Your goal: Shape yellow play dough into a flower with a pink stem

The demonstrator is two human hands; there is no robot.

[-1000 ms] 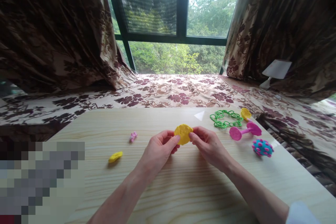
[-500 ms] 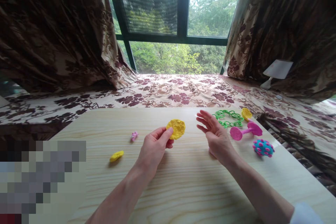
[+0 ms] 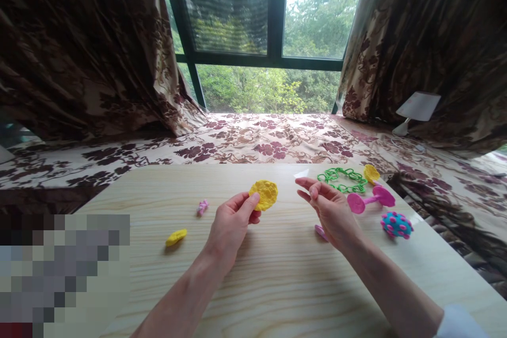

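"Pinching a crinkled yellow disc (image 3: 266, 195) by its edge, a person's left hand (image 3: 231, 223) holds it over a wood-grain table (image 3: 253, 296), left of a ring-shaped green chain (image 3: 358, 188). How firm is that hold?"

"Its grip is drawn together, thumb on the facing side and fingers behind, leaving most of the disc uncovered."

"And the right hand (image 3: 331, 212)?"

"Poised on the chain's near side, fingers loosely bent, with nothing visible in its grip. Whether thumb and fingertips meet, I cannot tell."

"What makes for good handling here?"

"The disc looks soft and thin, so a light, even pinch at the rim should spare it dents or a tear. Any help from the other hand would best come at the opposite edge, with flat fingers."

"What lies around?"

"A pink dumbbell-shaped piece (image 3: 369, 199) sits to the chain's right, with a pink-studded blue ball (image 3: 396, 225) nearer the person. A pinkish-purple piece (image 3: 321, 232), partly hidden, rests on the chain's near side."
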